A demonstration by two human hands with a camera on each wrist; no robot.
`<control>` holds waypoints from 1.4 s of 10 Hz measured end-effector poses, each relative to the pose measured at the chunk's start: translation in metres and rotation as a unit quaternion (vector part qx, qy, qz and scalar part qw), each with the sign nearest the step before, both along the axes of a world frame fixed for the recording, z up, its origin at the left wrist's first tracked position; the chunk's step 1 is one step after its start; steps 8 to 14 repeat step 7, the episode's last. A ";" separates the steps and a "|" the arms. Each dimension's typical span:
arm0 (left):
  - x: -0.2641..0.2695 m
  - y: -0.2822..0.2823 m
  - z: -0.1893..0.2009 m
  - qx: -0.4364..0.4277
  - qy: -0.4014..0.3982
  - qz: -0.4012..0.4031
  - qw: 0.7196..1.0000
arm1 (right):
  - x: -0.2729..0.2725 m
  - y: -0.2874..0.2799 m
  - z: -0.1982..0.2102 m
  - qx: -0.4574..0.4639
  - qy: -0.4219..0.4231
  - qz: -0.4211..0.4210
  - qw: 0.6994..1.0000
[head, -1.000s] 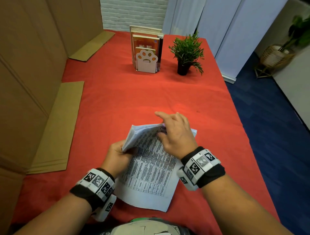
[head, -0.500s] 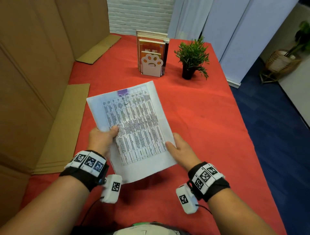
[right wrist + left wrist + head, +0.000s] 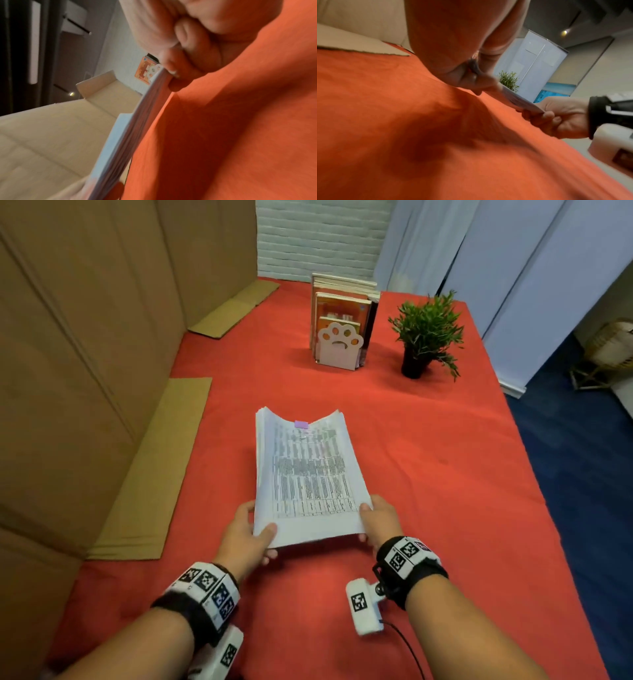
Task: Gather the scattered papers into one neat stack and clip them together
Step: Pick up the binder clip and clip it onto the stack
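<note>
A stack of printed papers [image 3: 308, 474] is held just above the red tablecloth [image 3: 428, 474], its far end curled up at both corners. A small purple clip [image 3: 301, 424] sits at the middle of the far edge. My left hand [image 3: 250, 532] grips the near left corner, thumb on top. My right hand [image 3: 376, 520] pinches the near right corner. The right wrist view shows the paper stack [image 3: 133, 128] edge-on with my right hand's fingers [image 3: 173, 75] curled round it. In the left wrist view the papers [image 3: 517, 100] run between both hands.
A paw-shaped bookend with books [image 3: 340, 337] and a small potted plant [image 3: 426, 333] stand at the far end of the table. Cardboard sheets [image 3: 150, 474] lie along the left side under a cardboard wall [image 3: 85, 337]. The table's right edge drops to blue floor [image 3: 582, 474].
A second ago the papers lay on the cloth with my right hand on their far end. They were then lifted upright and are now lowered flatter, held by both near corners.
</note>
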State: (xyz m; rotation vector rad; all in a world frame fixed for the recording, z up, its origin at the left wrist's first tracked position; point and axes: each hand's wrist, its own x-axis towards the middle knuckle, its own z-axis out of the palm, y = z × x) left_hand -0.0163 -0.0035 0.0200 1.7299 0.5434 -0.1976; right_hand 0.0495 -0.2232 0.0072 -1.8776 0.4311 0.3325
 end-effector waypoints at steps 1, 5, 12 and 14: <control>0.007 0.030 -0.014 0.188 0.029 -0.048 0.980 | 0.020 -0.003 -0.009 0.008 0.006 -0.042 0.999; -0.003 0.054 -0.032 0.406 0.211 -0.200 0.866 | 0.091 0.024 -0.030 0.144 0.025 -0.080 0.986; -0.003 0.057 -0.038 0.409 0.197 -0.194 0.870 | 0.119 0.035 -0.044 0.139 -0.051 -0.053 0.988; -0.003 0.057 -0.038 0.409 0.197 -0.194 0.870 | 0.119 0.035 -0.044 0.139 -0.051 -0.053 0.988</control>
